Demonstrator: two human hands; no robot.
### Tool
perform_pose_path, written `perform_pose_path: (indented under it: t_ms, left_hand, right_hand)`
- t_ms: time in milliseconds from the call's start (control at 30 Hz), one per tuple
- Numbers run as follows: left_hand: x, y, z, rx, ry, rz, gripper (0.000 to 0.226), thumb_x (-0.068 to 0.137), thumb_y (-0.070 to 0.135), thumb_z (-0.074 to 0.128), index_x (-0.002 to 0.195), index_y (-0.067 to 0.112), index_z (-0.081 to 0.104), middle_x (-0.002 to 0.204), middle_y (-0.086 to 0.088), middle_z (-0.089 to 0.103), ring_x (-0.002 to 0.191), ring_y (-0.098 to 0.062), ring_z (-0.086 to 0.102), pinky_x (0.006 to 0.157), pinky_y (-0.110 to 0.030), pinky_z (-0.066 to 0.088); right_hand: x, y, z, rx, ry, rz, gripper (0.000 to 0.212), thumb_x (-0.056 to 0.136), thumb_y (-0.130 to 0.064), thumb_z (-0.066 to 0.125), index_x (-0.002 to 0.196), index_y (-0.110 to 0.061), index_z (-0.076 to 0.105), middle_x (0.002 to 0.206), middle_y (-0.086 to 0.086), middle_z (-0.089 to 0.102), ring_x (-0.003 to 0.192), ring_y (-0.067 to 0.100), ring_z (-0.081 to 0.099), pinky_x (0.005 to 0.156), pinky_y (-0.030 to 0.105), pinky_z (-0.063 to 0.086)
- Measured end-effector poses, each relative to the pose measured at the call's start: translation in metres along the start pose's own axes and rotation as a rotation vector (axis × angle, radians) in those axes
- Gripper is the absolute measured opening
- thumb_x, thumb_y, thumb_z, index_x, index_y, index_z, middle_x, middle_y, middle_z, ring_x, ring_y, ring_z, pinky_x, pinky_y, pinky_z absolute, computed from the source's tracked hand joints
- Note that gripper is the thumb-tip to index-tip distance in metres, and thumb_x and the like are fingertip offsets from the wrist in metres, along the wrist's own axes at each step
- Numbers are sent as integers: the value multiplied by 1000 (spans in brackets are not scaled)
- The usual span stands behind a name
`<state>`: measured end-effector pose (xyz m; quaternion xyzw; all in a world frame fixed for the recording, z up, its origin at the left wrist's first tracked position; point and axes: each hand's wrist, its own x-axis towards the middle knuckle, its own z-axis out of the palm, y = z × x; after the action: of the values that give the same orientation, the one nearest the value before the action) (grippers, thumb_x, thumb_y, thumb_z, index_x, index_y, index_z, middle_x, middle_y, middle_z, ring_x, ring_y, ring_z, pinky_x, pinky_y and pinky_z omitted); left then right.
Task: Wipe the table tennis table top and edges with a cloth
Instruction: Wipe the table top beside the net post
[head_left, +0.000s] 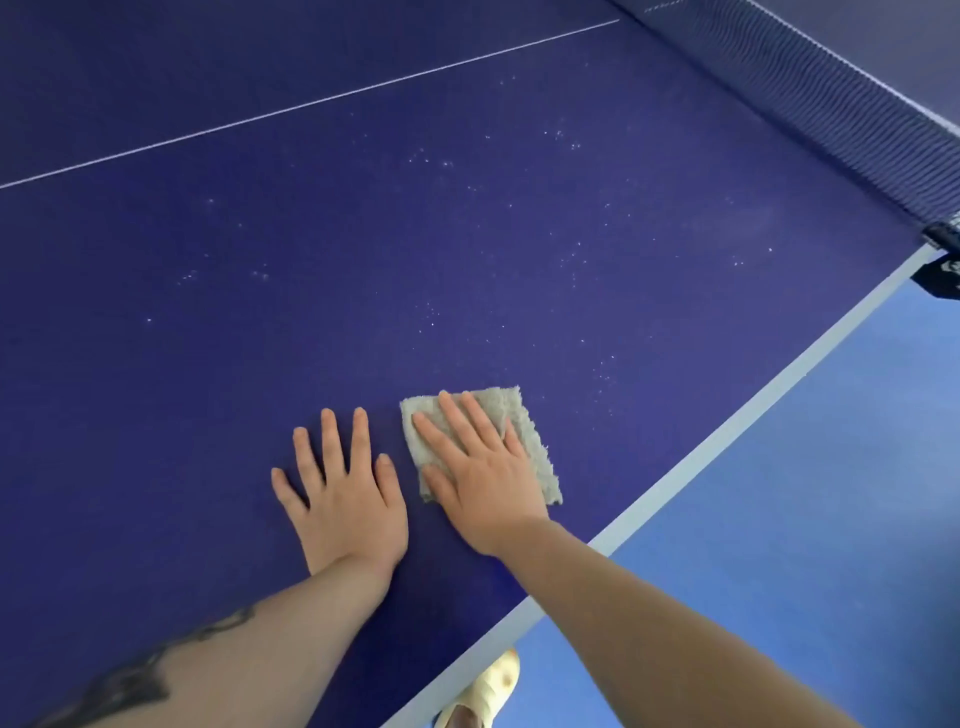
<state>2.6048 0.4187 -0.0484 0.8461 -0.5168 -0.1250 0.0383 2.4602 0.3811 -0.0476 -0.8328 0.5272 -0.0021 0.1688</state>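
Down low, near the side edge: cloth, pale grey-green terry, folded to a rough square, lying flat on the dark blue table top. Frayed along its right side.

Right hand lies palm-down on the cloth. Fingers straight, close together, only slightly fanned; thumb out to the left, resting on the cloth's lower left corner. No pinch, no curl, just flat pressure. Fingertips reach almost to the cloth's far edge.

Left hand just beside it, flat on the bare table surface, apart from the cloth by a narrow strip of blue. Fingers straight and spread wide, thumb angled away to the left. Holds nothing. Dark tattoo on that forearm.

White specks scattered over the surface beyond the hands, thickest toward the net. Thin white centre line runs across the far part of the top. Pale border stripe marks the table's side edge, close to the right of the cloth. Net dark mesh with white top band, upper right; its clamp sits at the edge.

Lighter blue floor beyond the edge. One pale yellow shoe visible below it.
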Motion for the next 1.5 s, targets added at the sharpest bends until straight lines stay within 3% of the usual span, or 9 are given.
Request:
perform_pose_path:
  t_ms: [233,333,500,733,867,1000,1100,1267,1500]
  left_hand:
    - [-1,0,1,40,2,-16,58,100,43,13,156,33,0,164,2,-2,150,-25,-11,120,-54,-1]
    - [-1,1,1,32,0,-19,58,100,42,14,156,33,2,164,2,-1,150,-25,-10,119,-55,-1]
    - [0,1,2,20,0,-25,56,101,41,18,156,33,5,164,3,0,150,-23,-10,118,-54,-2]
    - [-3,0,3,42,-1,-12,58,100,43,12,156,32,4,164,1,1,150,-25,-8,119,-55,0]
    - [-3,2,1,49,-12,-4,62,96,44,4,156,31,3,164,0,2,150,-26,-8,119,-55,2]
    - [-2,3,2,20,-4,-7,58,100,41,17,156,32,6,164,1,3,150,-25,-7,119,-55,1]
    - [0,2,3,13,-4,-5,58,100,41,20,156,32,7,164,2,4,150,-25,-6,119,-54,0]
    - [-1,0,6,28,-6,3,58,99,43,9,155,33,3,164,1,3,150,-26,-5,119,-55,1]
    - [19,-20,-13,-91,-7,136,57,96,41,19,147,28,41,155,0,37,142,-24,30,111,-48,27]
  right_hand:
    - [-47,65,-4,35,233,745,56,104,-44,22,158,-32,17,167,1,9,153,22,4,119,55,15]
    - [-58,9,21,-22,292,451,59,96,-44,31,152,-27,37,159,7,33,147,26,23,120,48,12]
    - [5,10,0,-27,51,28,61,98,-50,12,158,-36,10,167,-5,1,153,18,-5,120,45,-1]
    - [-53,118,-18,167,263,915,57,104,-48,17,158,-34,7,167,-2,-1,153,17,-5,121,52,9]
    - [-80,26,20,67,274,520,58,100,-48,26,155,-32,28,164,0,22,152,21,15,116,55,28]
    - [-23,-16,14,-50,124,-4,55,102,-47,25,155,-34,26,165,-4,18,152,18,10,118,44,16]
    - [23,23,-14,22,-3,85,55,104,-47,20,157,-40,6,165,-12,-9,150,9,-17,123,43,-2]
    - [-26,60,-8,70,169,662,56,103,-46,17,158,-37,5,167,-6,-2,153,16,-6,121,53,13]
    - [6,-43,12,-60,72,16,56,102,-48,22,157,-35,19,165,-6,10,152,17,5,118,42,11]
